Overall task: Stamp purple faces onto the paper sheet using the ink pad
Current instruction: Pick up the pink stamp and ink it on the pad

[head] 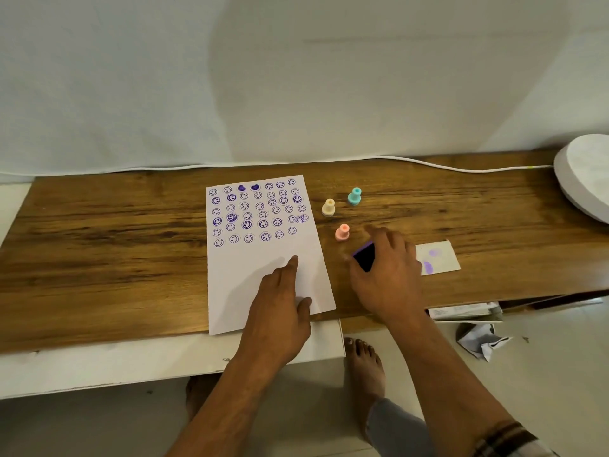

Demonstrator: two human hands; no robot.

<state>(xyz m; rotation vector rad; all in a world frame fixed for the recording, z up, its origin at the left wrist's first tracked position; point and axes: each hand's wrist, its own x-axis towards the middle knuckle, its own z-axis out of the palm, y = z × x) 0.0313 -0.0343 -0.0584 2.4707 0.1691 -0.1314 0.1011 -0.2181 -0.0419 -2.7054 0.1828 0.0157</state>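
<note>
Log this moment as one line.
left hand: flat on paper sheet | right hand: on ink pad | stamps: three standing, unheld

wooden table (99, 232), white wall (164, 77), pale floor (543, 390)

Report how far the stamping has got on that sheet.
Done: purple faces fill roughly the upper half of the paper sheet. In hand: the left hand lies flat on the sheet while the right hand covers the ink pad. No stamp is held; three stand on the table. Left: the blank lower half.

Bare forearms, striped right sleeve (507, 437)
</note>
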